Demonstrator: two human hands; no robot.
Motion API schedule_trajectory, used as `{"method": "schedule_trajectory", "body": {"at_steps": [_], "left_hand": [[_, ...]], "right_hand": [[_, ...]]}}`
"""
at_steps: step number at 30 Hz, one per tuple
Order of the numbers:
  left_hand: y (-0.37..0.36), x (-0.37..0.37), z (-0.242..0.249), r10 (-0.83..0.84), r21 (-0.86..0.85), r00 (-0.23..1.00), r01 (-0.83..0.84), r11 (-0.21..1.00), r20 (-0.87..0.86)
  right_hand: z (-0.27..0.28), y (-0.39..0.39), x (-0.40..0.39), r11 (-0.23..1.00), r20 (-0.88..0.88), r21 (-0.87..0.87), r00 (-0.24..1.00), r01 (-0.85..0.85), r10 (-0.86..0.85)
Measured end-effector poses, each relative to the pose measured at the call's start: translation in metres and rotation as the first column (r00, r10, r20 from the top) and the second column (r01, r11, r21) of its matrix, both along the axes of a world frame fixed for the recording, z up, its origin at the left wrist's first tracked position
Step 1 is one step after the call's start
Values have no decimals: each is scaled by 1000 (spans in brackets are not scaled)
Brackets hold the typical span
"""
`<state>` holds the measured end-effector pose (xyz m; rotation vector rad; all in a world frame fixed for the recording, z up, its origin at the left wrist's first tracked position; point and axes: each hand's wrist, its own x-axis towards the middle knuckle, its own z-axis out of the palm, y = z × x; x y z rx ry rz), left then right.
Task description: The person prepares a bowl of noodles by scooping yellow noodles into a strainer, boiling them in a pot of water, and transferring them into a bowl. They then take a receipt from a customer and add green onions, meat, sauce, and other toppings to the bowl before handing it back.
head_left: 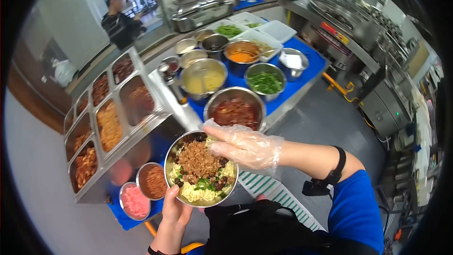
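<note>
My left hand (175, 215) grips a steel bowl (167, 179) from below left, its thumb on the rim. Inside are yellow noodles (196, 194), a mound of brown minced topping (198, 158), chopped green onion (204, 184) and dark pieces (230, 170). My right hand (245, 146), in a clear plastic glove, reaches over the bowl's upper right edge. Its fingers are stretched out and somewhat apart, close above the food; I see nothing held in them. Just beyond that hand stands a larger steel bowl of dark red food (236, 113).
Angled at left is a rack of steel food pans (155, 111). Small bowls hold pink pieces (135, 201) and brown pieces (155, 182). Pots of greens (265, 82) and yellow liquid (203, 78) stand on a blue-covered table (306, 68). People are behind glass.
</note>
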<state>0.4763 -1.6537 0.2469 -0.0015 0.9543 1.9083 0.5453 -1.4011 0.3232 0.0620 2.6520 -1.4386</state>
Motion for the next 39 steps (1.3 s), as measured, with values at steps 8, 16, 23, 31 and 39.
{"method": "schedule_trajectory", "body": {"at_steps": [8,16,23,31,39], "left_hand": [[164,43,9,-62,-33,996,64,997,63],[265,10,-24,1,21,1000,-1,1000,-10],[321,-24,-36,107,-38,994,-107,994,-3],[326,-24,-57,373,-132,928,-371,919,-3],[355,14,-62,635,-235,772,-619,749,-10]], "right_hand": [[-8,191,119,941,-69,-64,939,333,-337],[-25,335,110,753,32,-300,795,586,-606],[-43,424,67,806,46,-137,816,576,-576],[-120,472,-69,834,106,537,971,127,-216],[-207,487,-134,790,238,-478,922,385,-305]]}}
